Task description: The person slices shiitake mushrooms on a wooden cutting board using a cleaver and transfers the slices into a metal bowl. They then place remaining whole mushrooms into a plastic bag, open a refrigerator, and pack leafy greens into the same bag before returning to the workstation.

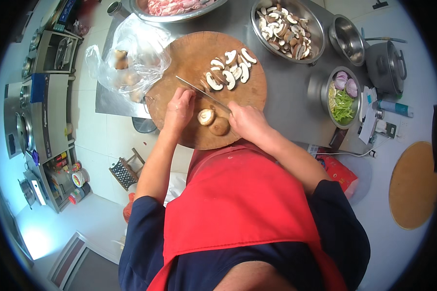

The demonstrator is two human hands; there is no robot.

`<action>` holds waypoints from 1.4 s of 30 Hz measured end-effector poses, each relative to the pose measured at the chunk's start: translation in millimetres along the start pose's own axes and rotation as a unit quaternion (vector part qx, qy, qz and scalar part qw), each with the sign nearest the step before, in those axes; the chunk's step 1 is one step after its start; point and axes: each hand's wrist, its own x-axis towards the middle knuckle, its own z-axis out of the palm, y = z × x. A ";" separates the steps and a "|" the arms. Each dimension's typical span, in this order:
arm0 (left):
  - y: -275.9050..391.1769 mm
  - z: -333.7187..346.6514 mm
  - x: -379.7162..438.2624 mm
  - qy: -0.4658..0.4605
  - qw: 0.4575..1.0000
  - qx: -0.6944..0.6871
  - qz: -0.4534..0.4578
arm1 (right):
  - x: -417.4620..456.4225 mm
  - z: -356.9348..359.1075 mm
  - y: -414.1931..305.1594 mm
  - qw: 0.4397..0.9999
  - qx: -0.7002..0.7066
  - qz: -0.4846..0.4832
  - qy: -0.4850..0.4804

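My right hand (248, 120) is closed around the handle of a kitchen knife (204, 92). Its blade is seen nearly edge-on and slants up to the left over a round wooden chopping board (164, 105). Just left of the blade, my left hand (181, 108) has its fingers bunched above the board; whatever may be under the fingertips is hidden. Two whole mushrooms lie between my hands: one pale-topped mushroom (206, 117) and one brown mushroom cap (219, 126). Beyond the blade, sliced mushrooms (230, 79) are spread on the board's far right part.
A clear plastic bag (138, 43) with mushrooms inside overlaps the board's left edge. On the metal table (287, 94) stand a steel bowl of sliced mushrooms (318, 47), a basin of raw meat (174, 17), a bowl of cut vegetables (326, 105) and a lidded pot (384, 69).
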 end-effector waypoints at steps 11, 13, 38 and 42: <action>-11.7 -1.5 -7.6 -0.010 0.999 0.014 0.045 | 9.4 6.3 2.5 1.000 -0.013 0.007 -0.004; -5.3 -5.9 -10.7 -0.016 0.999 0.006 0.033 | 8.2 -5.4 -2.4 1.000 -0.015 0.005 -0.005; 29.0 -4.7 -39.8 -0.014 0.992 -0.030 -0.124 | 7.8 0.0 16.0 0.999 -0.003 -0.028 0.017; 36.2 -16.2 -35.3 -0.029 0.995 0.027 -0.094 | 8.6 -1.0 18.6 0.999 0.001 -0.001 0.049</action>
